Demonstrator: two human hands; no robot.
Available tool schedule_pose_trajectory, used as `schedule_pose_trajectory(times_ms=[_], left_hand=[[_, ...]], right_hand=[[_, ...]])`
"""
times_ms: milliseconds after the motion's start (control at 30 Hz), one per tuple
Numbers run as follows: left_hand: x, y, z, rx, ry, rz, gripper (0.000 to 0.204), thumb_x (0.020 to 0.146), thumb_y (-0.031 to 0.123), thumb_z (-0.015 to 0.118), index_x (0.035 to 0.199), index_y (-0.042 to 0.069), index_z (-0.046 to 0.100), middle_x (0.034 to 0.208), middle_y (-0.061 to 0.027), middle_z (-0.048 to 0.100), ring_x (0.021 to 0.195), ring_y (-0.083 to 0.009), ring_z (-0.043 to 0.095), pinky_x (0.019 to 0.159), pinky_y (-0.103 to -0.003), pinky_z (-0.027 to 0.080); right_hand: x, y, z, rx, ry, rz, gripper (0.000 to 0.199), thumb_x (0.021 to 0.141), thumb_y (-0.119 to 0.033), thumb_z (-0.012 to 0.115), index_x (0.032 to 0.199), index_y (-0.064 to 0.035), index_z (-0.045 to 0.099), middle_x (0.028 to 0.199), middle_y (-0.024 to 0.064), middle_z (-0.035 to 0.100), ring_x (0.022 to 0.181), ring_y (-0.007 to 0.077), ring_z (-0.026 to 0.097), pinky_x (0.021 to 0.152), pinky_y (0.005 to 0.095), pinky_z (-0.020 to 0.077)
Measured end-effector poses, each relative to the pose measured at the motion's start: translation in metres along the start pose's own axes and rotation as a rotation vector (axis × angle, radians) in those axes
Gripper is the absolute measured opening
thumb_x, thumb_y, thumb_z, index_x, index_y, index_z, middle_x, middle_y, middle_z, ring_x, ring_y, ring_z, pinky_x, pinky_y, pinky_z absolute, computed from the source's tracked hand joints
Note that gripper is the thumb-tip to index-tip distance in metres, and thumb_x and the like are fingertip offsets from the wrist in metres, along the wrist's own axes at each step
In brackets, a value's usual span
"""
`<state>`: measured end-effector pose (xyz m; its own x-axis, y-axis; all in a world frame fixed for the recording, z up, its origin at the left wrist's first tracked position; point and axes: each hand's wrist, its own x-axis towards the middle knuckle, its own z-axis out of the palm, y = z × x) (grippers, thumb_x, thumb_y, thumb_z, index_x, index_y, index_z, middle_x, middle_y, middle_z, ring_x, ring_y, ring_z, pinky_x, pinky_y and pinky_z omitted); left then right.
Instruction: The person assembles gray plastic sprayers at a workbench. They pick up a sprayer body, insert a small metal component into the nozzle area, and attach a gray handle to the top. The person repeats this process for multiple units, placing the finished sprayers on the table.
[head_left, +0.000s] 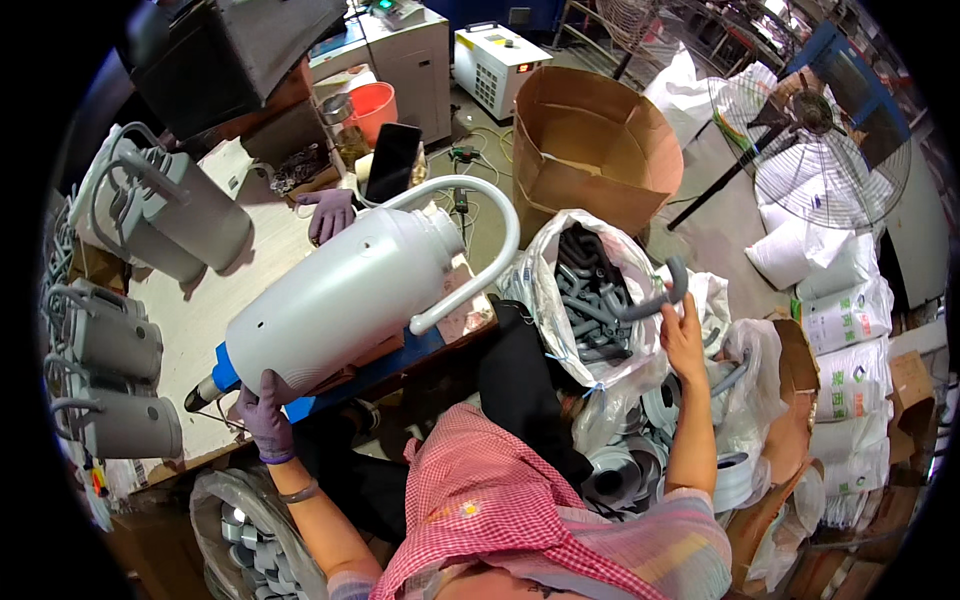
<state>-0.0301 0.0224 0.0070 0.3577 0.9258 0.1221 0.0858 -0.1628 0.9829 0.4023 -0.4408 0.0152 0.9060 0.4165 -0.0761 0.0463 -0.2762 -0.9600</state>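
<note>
A large grey plastic can (pixel 335 290) with a looped tube handle (pixel 500 235) lies tilted over the table's edge, its neck toward the upper right. My left hand (pixel 265 420), in a purple glove, grips its lower end; some fingers are hidden. Beside that end is a blue and black tool-like piece (pixel 207 385). My right hand (pixel 683 340), bare, is closed on one end of a curved grey plastic tube (pixel 665 292). It holds the tube above the right side of a white sack (pixel 545 260) full of similar curved grey pieces (pixel 590 300).
Several grey cans (pixel 120 410) stand along the table's left side. A purple glove (pixel 328 213), a phone (pixel 392 163) and a red bucket (pixel 373 108) are farther back. Beyond the sack are a large cardboard box (pixel 590 130) and a stand fan (pixel 810 112). Round grey parts (pixel 612 475) lie at right.
</note>
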Motion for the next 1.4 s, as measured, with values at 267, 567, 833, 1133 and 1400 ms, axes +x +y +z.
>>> schedule_pose_trajectory(times_ms=[267,567,833,1133,1400], left_hand=[[-0.006,0.013,0.006,-0.171,0.036,-0.015,0.041,0.093,0.026,0.069,0.120,-0.005,0.061,0.114,-0.0103,0.066,0.103,-0.0167,0.060,0.092,-0.032,0.047],[0.006,0.049,0.012,-0.121,0.011,0.028,0.038,0.093,0.023,0.069,0.119,-0.003,0.061,0.110,-0.0081,0.068,0.100,-0.0148,0.061,0.091,-0.029,0.046],[0.011,0.049,0.006,-0.089,0.007,0.017,0.040,0.090,0.025,0.073,0.117,-0.003,0.063,0.104,-0.0067,0.069,0.096,-0.0135,0.061,0.087,-0.028,0.048],[0.010,0.037,0.009,-0.107,-0.009,-0.051,0.041,0.090,0.025,0.071,0.118,-0.004,0.062,0.105,-0.0094,0.069,0.097,-0.0153,0.062,0.088,-0.030,0.049],[0.013,0.043,0.008,-0.064,0.002,-0.057,0.042,0.087,0.028,0.075,0.113,-0.003,0.064,0.097,-0.0089,0.070,0.090,-0.0143,0.062,0.083,-0.030,0.049]], right_hand=[[-0.018,0.041,0.001,1.054,-0.057,-0.072,0.049,0.100,-0.053,0.045,0.132,-0.0166,0.049,0.127,0.0208,0.058,0.091,0.0239,0.066,0.074,0.0355,0.0549],[0.102,-0.073,0.019,0.066,0.090,-0.141,0.034,0.095,-0.018,0.056,0.124,0.0009,0.055,0.089,0.0038,0.061,0.075,0.0113,0.063,0.060,0.0248,0.0498],[0.075,-0.256,0.276,0.140,-0.727,-0.441,0.042,0.105,-0.040,0.045,0.108,-0.0026,0.063,0.062,-0.0038,0.046,0.047,0.0034,0.039,0.042,0.0208,0.0293],[0.063,-0.288,0.358,-0.233,-0.984,-0.483,0.041,0.101,-0.040,0.055,0.092,-0.0016,0.064,0.057,-0.0027,0.046,0.052,0.0045,0.042,0.047,0.0250,0.0338],[0.064,-0.290,0.380,-0.506,-1.078,-0.579,0.041,0.099,-0.041,0.057,0.089,-0.0023,0.065,0.057,-0.0047,0.045,0.050,0.0029,0.040,0.046,0.0235,0.0317]])
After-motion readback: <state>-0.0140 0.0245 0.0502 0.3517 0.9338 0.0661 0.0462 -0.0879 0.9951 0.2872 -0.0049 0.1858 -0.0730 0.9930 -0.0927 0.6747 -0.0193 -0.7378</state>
